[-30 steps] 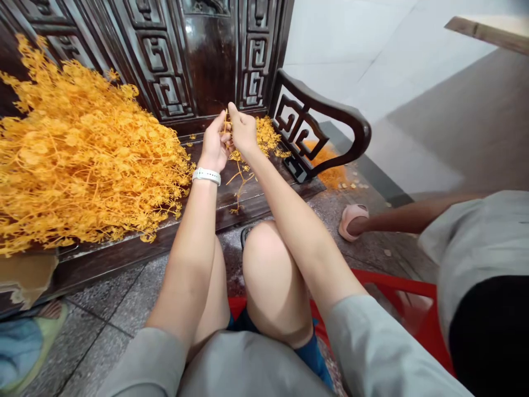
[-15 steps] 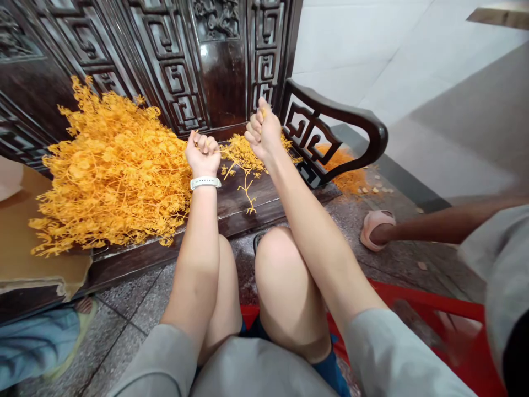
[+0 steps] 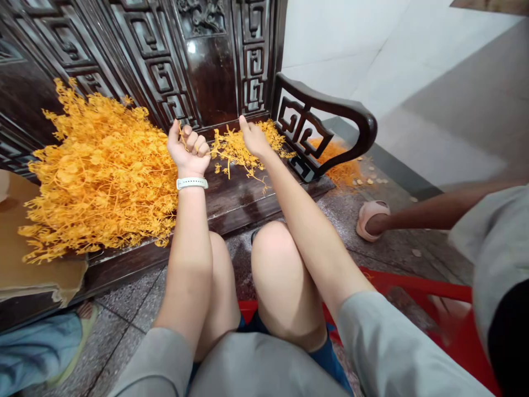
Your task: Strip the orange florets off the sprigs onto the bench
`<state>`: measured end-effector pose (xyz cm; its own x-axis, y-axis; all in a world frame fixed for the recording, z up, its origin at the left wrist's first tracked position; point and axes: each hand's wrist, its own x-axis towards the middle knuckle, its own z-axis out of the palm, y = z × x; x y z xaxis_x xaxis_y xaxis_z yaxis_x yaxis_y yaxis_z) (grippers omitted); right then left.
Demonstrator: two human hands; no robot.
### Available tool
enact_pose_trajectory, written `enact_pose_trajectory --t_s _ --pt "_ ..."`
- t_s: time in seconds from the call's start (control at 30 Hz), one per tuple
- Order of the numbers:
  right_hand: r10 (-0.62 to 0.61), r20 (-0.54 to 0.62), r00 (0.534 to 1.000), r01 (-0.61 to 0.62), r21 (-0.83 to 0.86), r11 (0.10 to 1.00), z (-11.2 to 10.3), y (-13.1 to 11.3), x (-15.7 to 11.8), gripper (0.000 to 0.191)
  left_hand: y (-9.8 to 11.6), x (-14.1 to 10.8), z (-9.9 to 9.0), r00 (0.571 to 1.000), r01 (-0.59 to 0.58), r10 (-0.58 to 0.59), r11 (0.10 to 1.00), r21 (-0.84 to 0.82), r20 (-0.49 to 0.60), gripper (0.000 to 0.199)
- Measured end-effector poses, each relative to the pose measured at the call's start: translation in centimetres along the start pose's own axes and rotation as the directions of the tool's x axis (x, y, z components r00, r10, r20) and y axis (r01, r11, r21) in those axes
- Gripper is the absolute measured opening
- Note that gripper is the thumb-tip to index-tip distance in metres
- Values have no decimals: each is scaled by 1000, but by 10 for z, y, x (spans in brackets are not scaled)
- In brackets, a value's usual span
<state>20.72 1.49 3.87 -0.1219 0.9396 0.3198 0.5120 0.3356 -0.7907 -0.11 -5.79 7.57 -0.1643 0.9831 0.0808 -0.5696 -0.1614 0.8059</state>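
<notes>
My left hand point(image 3: 190, 148), with a pale band point(image 3: 192, 182) on its wrist, is turned palm up beside a large heap of yellow-orange branching sprigs point(image 3: 103, 171). Its fingers curl round a thin yellow sprig point(image 3: 183, 138), a bit of which shows near the thumb. To the right, my right hand point(image 3: 253, 138) is closed at a smaller, flatter pile of yellow sprigs point(image 3: 231, 146), thumb pointing up and away. Most of its fingers are hidden behind the hand, so what it grips cannot be made out. Both hands are above the dark wooden bench seat point(image 3: 223, 201).
A carved backrest point(image 3: 215, 71) rises behind, and a curved armrest point(image 3: 363, 124) bounds the right end. Orange bits point(image 3: 341, 165) lie on the floor beyond it. Cardboard point(image 3: 41, 281) is at left. Another person's sandalled foot point(image 3: 372, 219) and a red stool point(image 3: 413, 286) are at right.
The right hand has come down toward the small pile, its thumb now straighter. My left hand has loosened a little. The branched stem at the seat's front has shifted right. The view has shifted slightly.
</notes>
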Motion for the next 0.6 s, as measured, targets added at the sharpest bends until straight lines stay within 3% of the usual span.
enact_pose_trajectory --t_s 0.1,0.2,0.27,0.43,0.6 --pt "198 225 954 -272 372 888 8 -18 -23 82 -1 0 4 998 54 -53 998 19 -33 62" --pt "216 417 883 -428 527 734 9 -42 -35 78 -9 1 10 993 116 -114 991 63 -44 60" --pt "187 470 863 -460 577 675 8 -52 -35 68 -16 3 14 990 133 -128 986 104 -54 61" --pt "129 339 932 -341 700 627 10 -50 -28 29 -26 7 18 990 68 -52 991 116 -133 59" --pt "193 196 961 -275 700 659 9 -44 -25 25 -33 11 19 984 28 27 952 306 -174 61"
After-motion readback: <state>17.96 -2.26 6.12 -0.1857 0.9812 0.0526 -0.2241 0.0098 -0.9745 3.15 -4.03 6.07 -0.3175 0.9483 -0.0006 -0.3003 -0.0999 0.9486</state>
